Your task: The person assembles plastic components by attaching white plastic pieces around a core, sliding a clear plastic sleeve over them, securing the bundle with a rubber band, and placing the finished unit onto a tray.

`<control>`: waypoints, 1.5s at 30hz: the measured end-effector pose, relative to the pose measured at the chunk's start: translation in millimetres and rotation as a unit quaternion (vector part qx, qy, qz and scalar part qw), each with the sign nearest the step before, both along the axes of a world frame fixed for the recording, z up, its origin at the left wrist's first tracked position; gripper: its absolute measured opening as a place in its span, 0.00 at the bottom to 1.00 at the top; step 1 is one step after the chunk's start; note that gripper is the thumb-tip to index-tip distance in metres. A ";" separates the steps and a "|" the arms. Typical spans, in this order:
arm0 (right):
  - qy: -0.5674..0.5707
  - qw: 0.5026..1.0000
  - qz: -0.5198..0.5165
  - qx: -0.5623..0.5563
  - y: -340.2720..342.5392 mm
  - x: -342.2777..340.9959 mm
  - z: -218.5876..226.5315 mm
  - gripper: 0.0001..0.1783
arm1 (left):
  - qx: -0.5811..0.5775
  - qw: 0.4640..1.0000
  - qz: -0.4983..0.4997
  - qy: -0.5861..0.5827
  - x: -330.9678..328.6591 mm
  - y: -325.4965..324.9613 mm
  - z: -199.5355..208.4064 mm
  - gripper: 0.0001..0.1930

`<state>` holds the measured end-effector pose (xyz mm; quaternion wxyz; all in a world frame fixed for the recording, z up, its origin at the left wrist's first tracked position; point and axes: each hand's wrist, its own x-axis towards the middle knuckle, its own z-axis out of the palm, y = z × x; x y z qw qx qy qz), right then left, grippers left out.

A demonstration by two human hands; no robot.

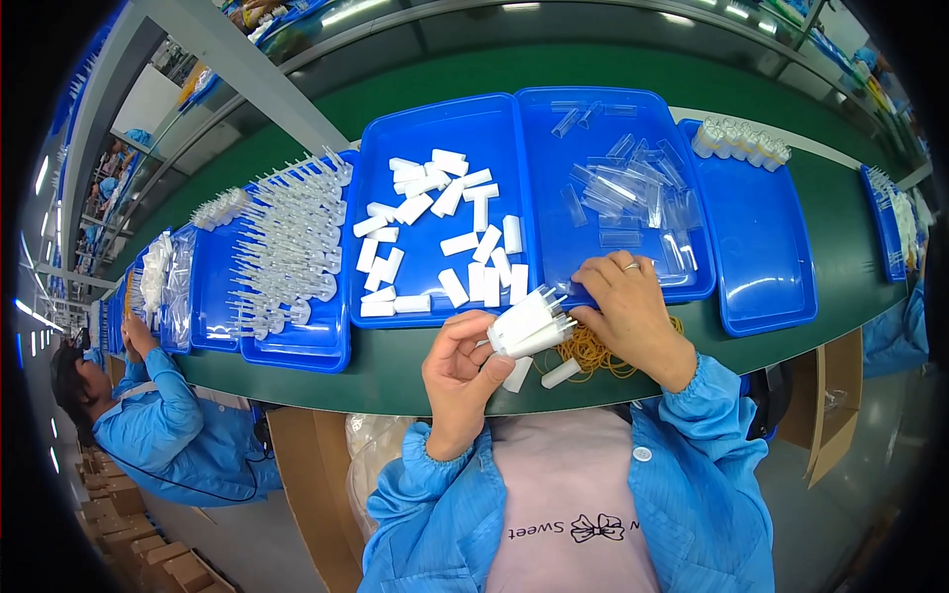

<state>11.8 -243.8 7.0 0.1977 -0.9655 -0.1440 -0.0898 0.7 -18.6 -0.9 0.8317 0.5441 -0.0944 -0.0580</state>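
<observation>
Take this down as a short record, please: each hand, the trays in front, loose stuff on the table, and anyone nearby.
Left hand: holding a bundle of white pieces with clear tips
Right hand: by the clear tips; contact unclear
Blue trays, nearest four, left to right: clear thin-stemmed parts; loose white pieces; clear tubes; white bundles at the far end
Loose on green table: tan elastic bands, a white cylinder
Nearby: a person in blue, at left
</observation>
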 end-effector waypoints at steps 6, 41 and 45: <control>0.049 0.988 0.000 0.150 -3.5 0.8 9.8 0.15 | 0.008 1.000 0.000 0.005 0.0 0.6 0.8 0.20; 0.057 0.805 -0.018 0.590 10.9 -21.6 34.9 0.09 | 0.230 0.937 0.113 -0.236 -11.1 -1.1 3.8 0.23; 0.083 0.804 -0.028 0.589 9.5 -20.3 34.9 0.09 | 0.223 0.942 0.108 -0.228 -11.4 -2.1 4.3 0.23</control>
